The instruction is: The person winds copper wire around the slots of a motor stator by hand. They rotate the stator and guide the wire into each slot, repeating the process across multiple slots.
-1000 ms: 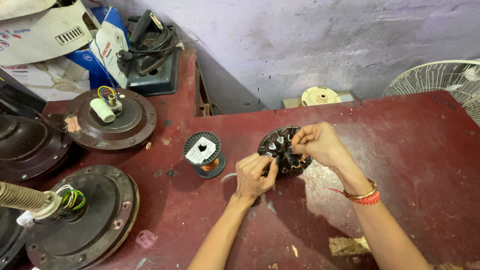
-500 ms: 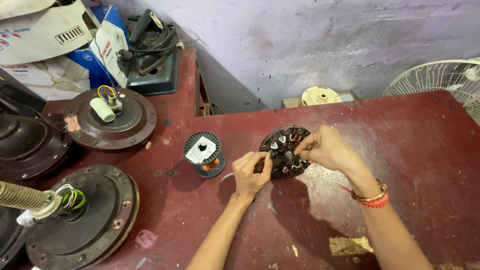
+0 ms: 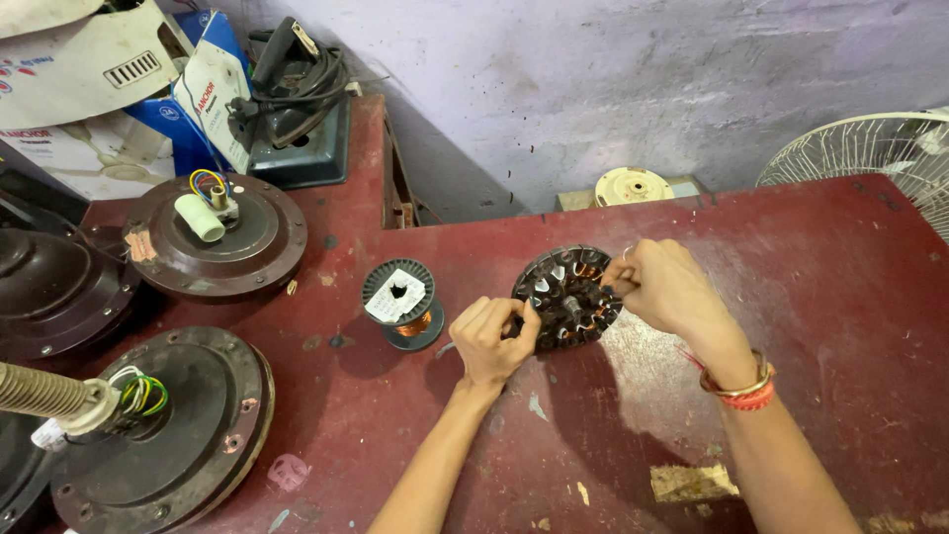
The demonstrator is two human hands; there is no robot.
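A round dark fan stator with copper windings in its slots is held tilted above the red table. My left hand grips its lower left rim. My right hand pinches at its upper right edge, fingers closed on the rim or a thin wire there; I cannot tell which. A small spool of copper wire with a white label stands on the table just left of my left hand.
Brown ceiling fan motor housings lie at the left: one at the back, one in front with coloured wires. Cardboard boxes and a black machine stand behind. A white fan guard sits at the right edge.
The stator has turned and tipped slightly between my hands. My right hand has shifted along its upper right rim.
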